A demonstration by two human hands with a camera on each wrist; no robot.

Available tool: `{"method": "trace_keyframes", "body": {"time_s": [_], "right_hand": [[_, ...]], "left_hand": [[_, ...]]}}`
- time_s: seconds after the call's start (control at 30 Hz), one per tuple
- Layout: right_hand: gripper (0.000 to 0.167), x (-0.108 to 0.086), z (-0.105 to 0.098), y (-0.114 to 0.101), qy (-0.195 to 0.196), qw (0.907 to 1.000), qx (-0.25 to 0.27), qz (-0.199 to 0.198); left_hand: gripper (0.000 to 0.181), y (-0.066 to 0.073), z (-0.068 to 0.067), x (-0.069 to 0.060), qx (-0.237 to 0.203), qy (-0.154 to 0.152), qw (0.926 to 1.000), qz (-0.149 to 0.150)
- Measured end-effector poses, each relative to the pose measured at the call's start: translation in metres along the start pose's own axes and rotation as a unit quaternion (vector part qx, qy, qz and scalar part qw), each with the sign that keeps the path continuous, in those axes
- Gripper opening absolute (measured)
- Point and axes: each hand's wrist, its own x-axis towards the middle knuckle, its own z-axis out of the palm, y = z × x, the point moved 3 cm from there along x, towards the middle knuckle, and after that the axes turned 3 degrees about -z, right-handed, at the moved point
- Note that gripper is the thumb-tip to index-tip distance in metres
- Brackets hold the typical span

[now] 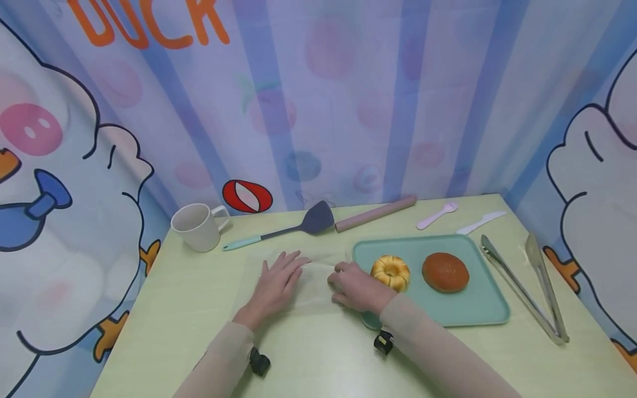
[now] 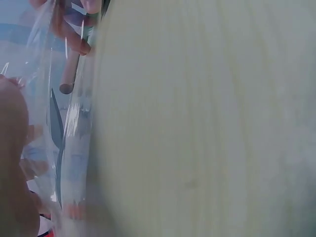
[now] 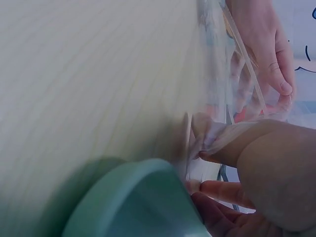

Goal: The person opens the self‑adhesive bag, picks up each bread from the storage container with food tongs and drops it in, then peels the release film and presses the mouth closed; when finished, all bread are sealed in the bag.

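Observation:
A clear plastic bag (image 1: 314, 287) lies on the table between my two hands; its film shows raised and wrinkled in the left wrist view (image 2: 74, 123). My left hand (image 1: 273, 287) rests on the bag's left part, fingers extended. At the bag's right side, my right hand (image 1: 359, 288) pinches the film between thumb and curled fingers, as the right wrist view shows. The right forearm passes over the near left corner of the green tray (image 1: 478, 316). On that tray sit a ring-shaped bread (image 1: 385, 269), close to the right hand, and a brown bun (image 1: 445, 272).
A beige mug (image 1: 200, 228) stands at the back left. Along the back lie a spatula (image 1: 316, 220), a pink rolling pin (image 1: 376, 214), a small pink spoon (image 1: 438, 215) and a white knife (image 1: 480, 223). Metal tongs (image 1: 522, 293) lie right of the tray.

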Motion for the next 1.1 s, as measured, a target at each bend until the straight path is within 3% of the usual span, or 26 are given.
{"method": "trace_keyframes", "body": {"time_s": [0.3,0.6,0.73,0.9,1.1], "right_hand": [[0.028,0.002,0.001,-0.002,-0.028,0.9991,-0.014,0.028],[0.03,-0.007,-0.014,-0.002,0.035,0.9987,0.036,-0.007],[0.035,-0.019,-0.031,0.0,0.056,0.9974,0.044,0.002],[0.037,-0.044,-0.054,0.006,0.121,0.9922,0.03,-0.003],[0.044,-0.081,-0.073,0.028,0.152,0.9861,0.043,0.052]], "left_hand": [[0.037,0.0,0.003,-0.003,-0.032,-0.011,0.999,-0.029],[0.038,-0.002,0.006,-0.003,-0.045,-0.016,0.9983,-0.033],[0.039,-0.001,0.005,-0.002,-0.041,-0.024,0.9984,-0.031],[0.04,0.0,0.005,-0.001,-0.037,-0.031,0.9985,-0.028],[0.041,-0.001,0.007,-0.002,-0.034,-0.039,0.9981,-0.033]]}}
